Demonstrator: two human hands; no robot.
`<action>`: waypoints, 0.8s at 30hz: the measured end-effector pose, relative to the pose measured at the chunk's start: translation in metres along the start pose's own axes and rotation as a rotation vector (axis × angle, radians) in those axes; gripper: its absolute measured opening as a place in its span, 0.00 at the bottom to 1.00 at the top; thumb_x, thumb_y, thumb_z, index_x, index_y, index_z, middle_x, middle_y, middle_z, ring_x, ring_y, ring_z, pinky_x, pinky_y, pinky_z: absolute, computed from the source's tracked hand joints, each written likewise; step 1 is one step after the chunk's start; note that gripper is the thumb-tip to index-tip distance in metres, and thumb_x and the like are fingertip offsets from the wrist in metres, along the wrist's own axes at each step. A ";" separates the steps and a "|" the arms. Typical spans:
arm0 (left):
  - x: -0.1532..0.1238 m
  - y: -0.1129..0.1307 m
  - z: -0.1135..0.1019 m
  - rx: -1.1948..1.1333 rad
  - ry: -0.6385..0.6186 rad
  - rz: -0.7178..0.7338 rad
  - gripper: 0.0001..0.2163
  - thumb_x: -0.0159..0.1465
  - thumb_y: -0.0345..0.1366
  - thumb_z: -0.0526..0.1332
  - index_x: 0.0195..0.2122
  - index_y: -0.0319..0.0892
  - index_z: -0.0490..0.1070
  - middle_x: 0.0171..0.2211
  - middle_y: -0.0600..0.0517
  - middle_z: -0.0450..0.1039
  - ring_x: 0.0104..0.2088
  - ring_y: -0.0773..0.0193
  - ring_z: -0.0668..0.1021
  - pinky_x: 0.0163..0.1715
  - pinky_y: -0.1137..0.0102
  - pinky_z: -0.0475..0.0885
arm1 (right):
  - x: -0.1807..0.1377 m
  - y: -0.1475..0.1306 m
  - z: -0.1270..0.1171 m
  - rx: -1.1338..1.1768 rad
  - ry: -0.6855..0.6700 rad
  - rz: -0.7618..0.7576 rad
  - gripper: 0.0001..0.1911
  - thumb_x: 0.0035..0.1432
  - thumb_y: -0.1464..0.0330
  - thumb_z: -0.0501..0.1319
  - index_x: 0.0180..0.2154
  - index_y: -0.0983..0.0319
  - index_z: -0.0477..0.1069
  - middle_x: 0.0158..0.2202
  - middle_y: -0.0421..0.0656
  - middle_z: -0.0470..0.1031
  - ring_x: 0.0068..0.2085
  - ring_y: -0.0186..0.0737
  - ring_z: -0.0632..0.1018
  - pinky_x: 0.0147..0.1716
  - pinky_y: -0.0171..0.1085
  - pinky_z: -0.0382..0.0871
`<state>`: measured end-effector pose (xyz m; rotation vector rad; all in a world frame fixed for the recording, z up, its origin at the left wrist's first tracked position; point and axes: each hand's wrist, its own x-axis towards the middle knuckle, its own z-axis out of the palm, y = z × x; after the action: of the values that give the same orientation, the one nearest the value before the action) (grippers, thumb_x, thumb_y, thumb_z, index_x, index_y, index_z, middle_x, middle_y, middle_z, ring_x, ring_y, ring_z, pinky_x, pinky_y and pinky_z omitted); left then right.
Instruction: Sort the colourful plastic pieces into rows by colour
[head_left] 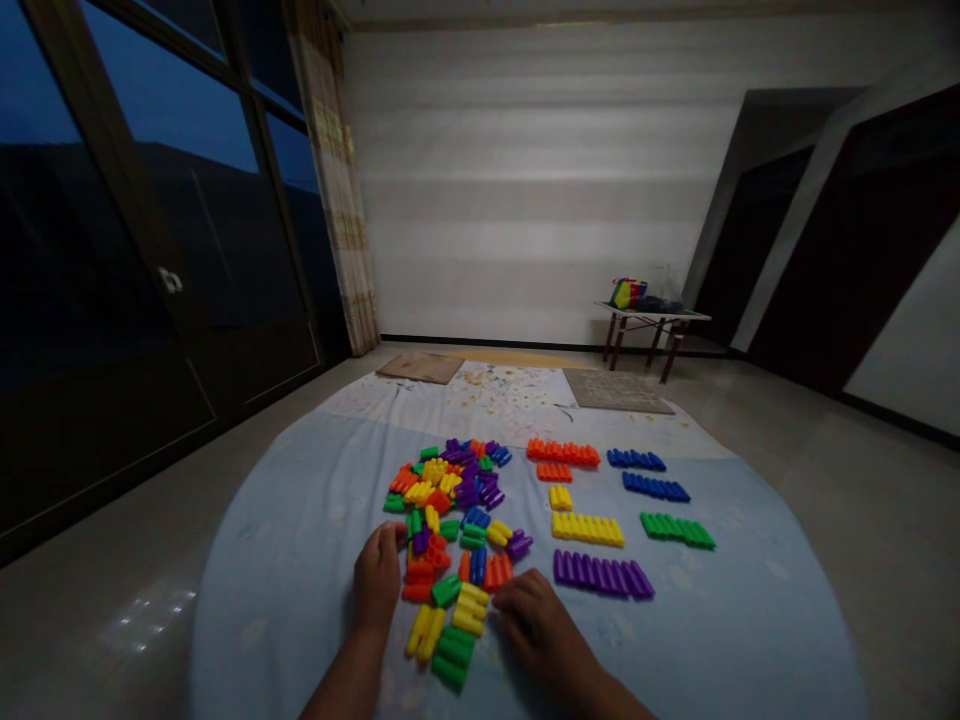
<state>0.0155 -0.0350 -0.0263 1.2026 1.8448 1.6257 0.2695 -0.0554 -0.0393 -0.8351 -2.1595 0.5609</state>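
My left hand [377, 578] rests at the left side of a pile of plastic blocks [450, 485], its loosely bent fingertips against the edge. The pile mixes ribbed orange, yellow, green, blue and purple pieces. My right hand [538, 622] lies to the right of the pile's near end, fingers loosely bent and nothing visible in them. Its fingertips are close to a yellow block [471, 608] and an orange block [498, 572]; whether they touch is unclear. Between my wrists lie a green block [454, 656] and another yellow block [425, 632].
Sorted rows stand right of the pile: orange [562, 453], blue [656, 487], yellow [588, 528], green [678, 530] and purple [603, 574]. They lie on a round cloth-covered table [277, 600]. Two flat boards [421, 367] lie at its far edge. A small table [652, 314] holds bags.
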 end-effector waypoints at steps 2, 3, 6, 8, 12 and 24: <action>0.000 0.000 0.001 0.002 -0.001 -0.016 0.15 0.56 0.46 0.49 0.28 0.43 0.69 0.29 0.49 0.75 0.35 0.58 0.78 0.39 0.63 0.72 | -0.001 -0.001 -0.001 0.003 -0.008 -0.007 0.13 0.54 0.77 0.53 0.40 0.59 0.69 0.37 0.46 0.73 0.41 0.42 0.71 0.40 0.41 0.67; 0.000 -0.001 0.001 0.002 0.000 -0.024 0.15 0.57 0.47 0.48 0.28 0.43 0.69 0.30 0.49 0.75 0.35 0.58 0.78 0.39 0.63 0.72 | -0.001 -0.002 -0.002 0.006 -0.012 -0.012 0.14 0.54 0.78 0.54 0.41 0.59 0.68 0.37 0.46 0.73 0.41 0.42 0.71 0.40 0.42 0.67; -0.001 -0.003 0.003 -0.005 0.006 -0.044 0.16 0.57 0.48 0.48 0.30 0.42 0.69 0.31 0.48 0.75 0.36 0.57 0.78 0.40 0.63 0.72 | 0.000 -0.007 -0.002 0.014 -0.024 -0.053 0.19 0.53 0.78 0.54 0.46 0.58 0.66 0.41 0.47 0.72 0.44 0.43 0.71 0.43 0.43 0.67; -0.001 -0.004 0.003 -0.010 0.007 -0.055 0.17 0.58 0.48 0.48 0.30 0.42 0.69 0.31 0.47 0.76 0.36 0.58 0.78 0.39 0.63 0.72 | 0.004 -0.013 0.000 0.013 -0.056 -0.124 0.24 0.52 0.79 0.53 0.50 0.58 0.63 0.46 0.48 0.71 0.47 0.43 0.70 0.46 0.44 0.66; -0.001 -0.004 0.003 -0.018 0.009 -0.059 0.17 0.58 0.47 0.48 0.31 0.41 0.69 0.31 0.48 0.75 0.36 0.58 0.78 0.40 0.63 0.72 | 0.015 -0.026 0.007 -0.057 -0.196 -0.180 0.29 0.49 0.79 0.55 0.53 0.57 0.62 0.53 0.45 0.69 0.53 0.46 0.66 0.52 0.46 0.61; 0.003 -0.006 -0.002 -0.020 -0.001 -0.066 0.17 0.55 0.48 0.48 0.30 0.42 0.70 0.31 0.49 0.75 0.36 0.57 0.77 0.40 0.64 0.72 | 0.009 -0.006 -0.011 -0.097 -0.277 -0.077 0.14 0.52 0.70 0.62 0.43 0.53 0.70 0.50 0.40 0.72 0.51 0.44 0.68 0.48 0.43 0.61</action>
<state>0.0100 -0.0333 -0.0309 1.1214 1.8433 1.6039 0.2713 -0.0518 -0.0249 -0.7583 -2.4767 0.5632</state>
